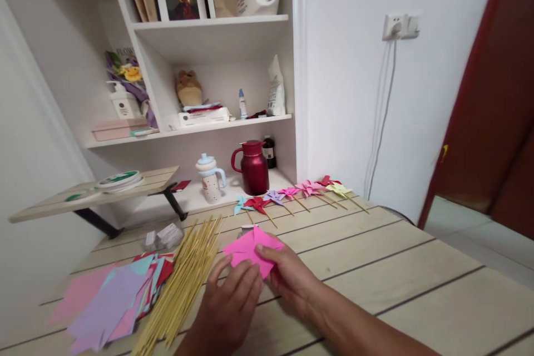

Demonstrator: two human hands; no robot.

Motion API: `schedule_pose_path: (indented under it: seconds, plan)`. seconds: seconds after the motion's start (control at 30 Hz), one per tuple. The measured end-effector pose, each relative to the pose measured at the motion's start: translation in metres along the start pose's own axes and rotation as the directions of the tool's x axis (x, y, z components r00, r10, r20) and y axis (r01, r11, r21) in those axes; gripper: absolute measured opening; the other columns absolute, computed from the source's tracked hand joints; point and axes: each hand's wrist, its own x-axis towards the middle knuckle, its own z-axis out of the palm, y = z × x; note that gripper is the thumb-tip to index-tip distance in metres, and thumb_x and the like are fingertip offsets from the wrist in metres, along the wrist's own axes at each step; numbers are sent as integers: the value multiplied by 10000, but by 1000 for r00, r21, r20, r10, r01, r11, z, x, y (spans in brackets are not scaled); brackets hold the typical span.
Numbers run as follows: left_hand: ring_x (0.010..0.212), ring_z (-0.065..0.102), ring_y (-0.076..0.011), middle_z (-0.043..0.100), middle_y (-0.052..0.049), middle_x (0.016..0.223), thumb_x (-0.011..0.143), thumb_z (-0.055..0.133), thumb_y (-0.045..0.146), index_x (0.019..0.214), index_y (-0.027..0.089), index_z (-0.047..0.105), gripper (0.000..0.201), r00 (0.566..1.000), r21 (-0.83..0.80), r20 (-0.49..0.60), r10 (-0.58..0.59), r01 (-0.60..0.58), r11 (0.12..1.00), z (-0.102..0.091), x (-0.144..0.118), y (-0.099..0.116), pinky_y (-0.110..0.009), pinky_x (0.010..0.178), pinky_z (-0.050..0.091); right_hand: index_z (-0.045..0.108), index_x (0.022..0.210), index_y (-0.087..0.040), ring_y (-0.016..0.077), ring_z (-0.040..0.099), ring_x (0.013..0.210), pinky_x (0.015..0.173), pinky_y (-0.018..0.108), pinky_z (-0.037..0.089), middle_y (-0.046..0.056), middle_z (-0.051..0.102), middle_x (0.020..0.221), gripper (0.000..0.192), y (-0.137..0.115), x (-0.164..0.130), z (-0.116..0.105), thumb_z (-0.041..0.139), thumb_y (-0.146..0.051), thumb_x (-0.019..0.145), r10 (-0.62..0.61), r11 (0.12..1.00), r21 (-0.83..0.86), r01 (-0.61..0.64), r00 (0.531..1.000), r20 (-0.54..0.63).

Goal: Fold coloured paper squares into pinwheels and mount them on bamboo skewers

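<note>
Pink paper between both hands, over the worktop

The pink paper [246, 246] is sitting between both hands, above the worktop [396, 283]. The right hand [287, 271] is pinching its right side, thumb on top. The left hand [236, 300] is laying bent fingers against the near-left edge; cannot tell whether it is gripping.

Sticks [187, 272] are lying to the left, beside a paper pile [112, 295]; pinwheels [308, 187] are lining the far side.

Handling (judged): probably light, limp, easily creased or torn. Flat pinches near the edges should be working best.

Unclear: the paper is hiding the right fingertips; the left thumb is not showing. Short lines on the paper are reading as slits or creases, undecided. A grey item [247, 228] behind is being mostly covered.
</note>
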Motion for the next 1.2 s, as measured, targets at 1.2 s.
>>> schedule_pose_path:
  seconds: [1.2]
  plan:
    - [666, 607, -128, 687, 4, 721, 670, 773, 428, 793, 186, 692, 283, -24, -667, 569, -822, 571, -478, 18, -12, 4, -207, 613, 492, 699, 835, -168, 167, 588, 697, 670, 286, 457, 24, 693, 783, 314, -14, 2, -8, 843, -360, 632, -180, 848, -511, 141, 983, -28]
